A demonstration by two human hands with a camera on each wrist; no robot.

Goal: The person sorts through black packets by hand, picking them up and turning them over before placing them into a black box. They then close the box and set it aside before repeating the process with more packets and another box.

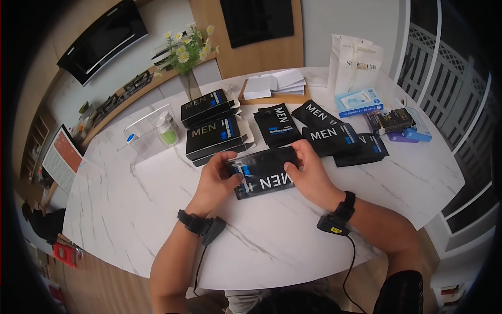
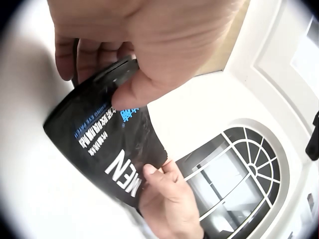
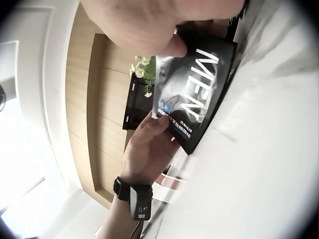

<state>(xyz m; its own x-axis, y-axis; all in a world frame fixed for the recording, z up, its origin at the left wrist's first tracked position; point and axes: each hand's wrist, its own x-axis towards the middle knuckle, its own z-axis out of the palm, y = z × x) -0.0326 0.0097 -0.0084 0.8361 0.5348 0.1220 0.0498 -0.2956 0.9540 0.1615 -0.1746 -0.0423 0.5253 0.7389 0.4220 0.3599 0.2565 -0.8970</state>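
Both hands hold a black eye-patch sachet (image 1: pixel 261 167) marked MEN above the front of the table, its lettering upside down in the head view. My left hand (image 1: pixel 217 180) pinches one end, thumb on the printed face and fingers behind. The right hand (image 1: pixel 314 170) grips the opposite end the same way. In the left wrist view, layered edges show on the sachet (image 2: pixel 99 144) near the left fingers. Just beyond the hands, more MEN sachets (image 1: pixel 329 138) lie in overlapping piles. Two black MEN boxes, one (image 1: pixel 214 136) in front of the other (image 1: pixel 206 107), have flaps open at their right ends.
On the left stand a clear plastic holder (image 1: pixel 146 131) and a bottle with green contents (image 1: pixel 168 128). Behind are a vase of daisies (image 1: pixel 189 86) and a wooden tray (image 1: pixel 298 98) with papers. A white paper bag (image 1: pixel 350 70), a blue box (image 1: pixel 358 102) and a dark box (image 1: pixel 392 120) sit right.
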